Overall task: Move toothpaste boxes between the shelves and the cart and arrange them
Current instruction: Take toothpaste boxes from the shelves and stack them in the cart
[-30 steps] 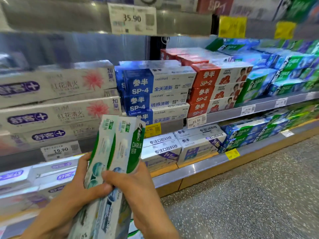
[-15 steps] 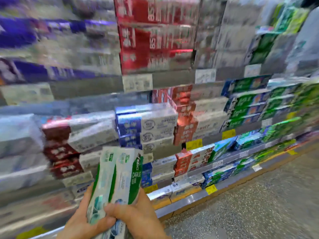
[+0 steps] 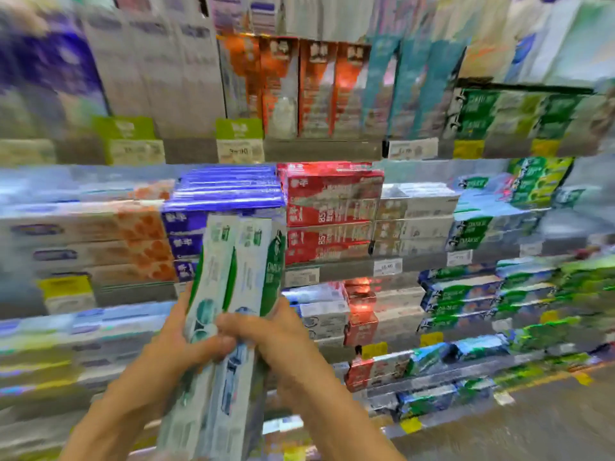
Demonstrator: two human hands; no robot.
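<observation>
I hold two long white and green toothpaste boxes (image 3: 233,281) side by side, standing on end in front of the shelves. My left hand (image 3: 179,341) grips the left box, thumb across its front. My right hand (image 3: 276,337) grips the right box, thumb across its front and fingers behind it. Their upper ends reach the blue boxes (image 3: 226,197) on the middle shelf. The picture is blurred by motion.
Shelves full of toothpaste fill the view: red boxes (image 3: 332,207) in the middle, green boxes (image 3: 519,297) at right, white and orange boxes (image 3: 100,241) at left, upright packs (image 3: 299,88) on top. Grey floor (image 3: 549,427) lies at lower right. No cart is visible.
The view has swung upward, so higher shelves have come into sight. Both hands keep the same hold on the two boxes, which now stand in front of a higher shelf.
</observation>
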